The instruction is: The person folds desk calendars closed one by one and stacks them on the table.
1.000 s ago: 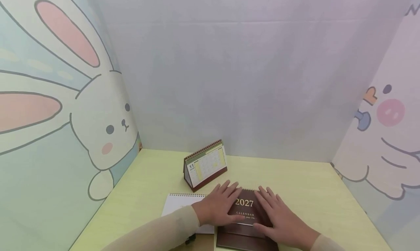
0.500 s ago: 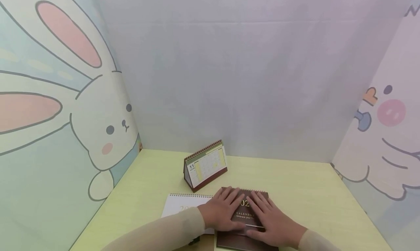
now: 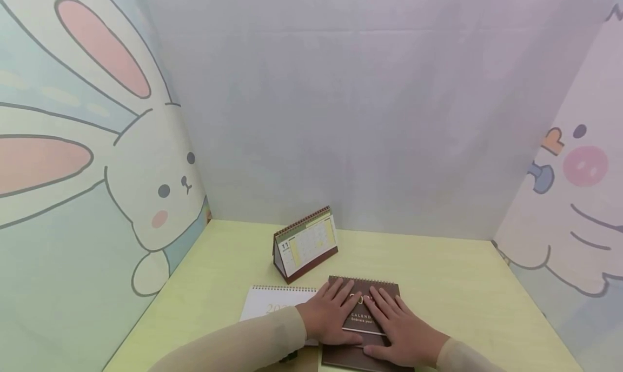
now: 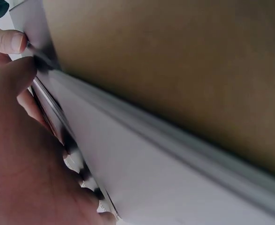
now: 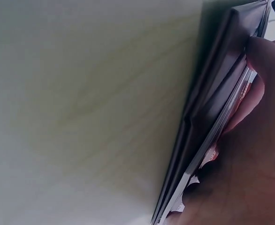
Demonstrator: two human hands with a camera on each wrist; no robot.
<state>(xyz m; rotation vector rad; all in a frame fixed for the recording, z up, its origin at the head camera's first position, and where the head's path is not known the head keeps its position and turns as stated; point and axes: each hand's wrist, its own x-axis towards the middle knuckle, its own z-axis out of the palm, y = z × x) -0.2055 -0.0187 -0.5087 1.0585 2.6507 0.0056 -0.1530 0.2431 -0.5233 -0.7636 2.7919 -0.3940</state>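
Note:
A dark brown spiral-bound desk calendar (image 3: 366,322) with gold lettering lies folded flat on the table. My left hand (image 3: 331,313) rests on its left side with fingers spread, and my right hand (image 3: 403,329) rests on its right side the same way. Both palms face down, and the two thumbs come close together near the lower part of the cover. From the right wrist view, the calendar's layered edge (image 5: 208,112) shows under the right hand. Beneath my left forearm lies a white spiral-bound calendar (image 3: 260,303), partly covered by the sleeve.
Behind the hands a third desk calendar (image 3: 307,245) stands upright as a tent, its page showing 11. A brown surface (image 3: 306,360) and a small black item (image 3: 290,356) lie by the left sleeve. A grey cloth wall (image 3: 350,118) closes off the back of the yellow table (image 3: 438,269).
My right hand has slid left and inward across the brown calendar's cover, hiding more of the number. The left hand has shifted slightly, and the calendar's top corners now show.

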